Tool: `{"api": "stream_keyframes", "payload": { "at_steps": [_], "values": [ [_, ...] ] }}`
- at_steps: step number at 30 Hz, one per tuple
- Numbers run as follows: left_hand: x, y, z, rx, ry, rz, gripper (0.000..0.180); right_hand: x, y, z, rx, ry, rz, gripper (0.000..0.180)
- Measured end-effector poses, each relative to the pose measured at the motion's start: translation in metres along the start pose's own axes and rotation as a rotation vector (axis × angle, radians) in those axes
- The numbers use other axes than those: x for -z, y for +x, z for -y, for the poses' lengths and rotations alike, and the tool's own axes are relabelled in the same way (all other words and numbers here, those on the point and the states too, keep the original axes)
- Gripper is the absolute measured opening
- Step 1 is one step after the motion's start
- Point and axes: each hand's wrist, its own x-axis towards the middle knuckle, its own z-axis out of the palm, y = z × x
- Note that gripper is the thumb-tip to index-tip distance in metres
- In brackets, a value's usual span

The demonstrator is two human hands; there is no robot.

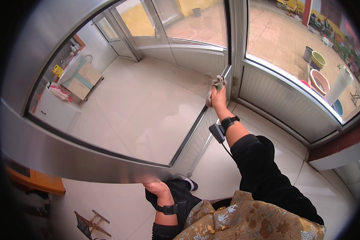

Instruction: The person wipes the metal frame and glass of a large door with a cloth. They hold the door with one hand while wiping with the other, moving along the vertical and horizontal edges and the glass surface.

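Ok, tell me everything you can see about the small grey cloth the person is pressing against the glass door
The small grey crumpled cloth looks like soft, worn fabric, bunched into a wad with a loose tail hanging down its left side. The right hand grips it from below, arm stretched out, and presses it on the glass pane of the metal-framed door, at the pane's far corner beside the vertical frame bar. Faint smears show on the glass near it. Whether the cloth is wet cannot be told.

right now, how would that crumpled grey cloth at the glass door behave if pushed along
The crumpled grey cloth bunches in the right hand, so it's probably floppy and light. Pressed against the glass door pane, it likely slides easily and won't roll.
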Motion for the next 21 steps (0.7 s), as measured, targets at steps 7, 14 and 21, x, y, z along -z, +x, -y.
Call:
{"api": "stream_keyframes", "payload": {
  "at_steps": [7, 14, 21],
  "values": [
    [0.006, 0.003, 0.009, -0.018, 0.201, -0.018, 0.051, 0.006, -0.088, 0.113, 0.281, 0.181, 0.121, 0.061],
    [0.01, 0.003, -0.005, 0.033, 0.307, 0.097, 0.051, 0.023, -0.157, 0.301, 1.216, 0.216, 0.347, 0.075],
    [0.007, 0.004, -0.016, 0.098, 0.186, 0.189, 0.053, 0.012, -0.069, 0.335, 1.216, 0.278, 0.073, 0.059]
  ]
}}
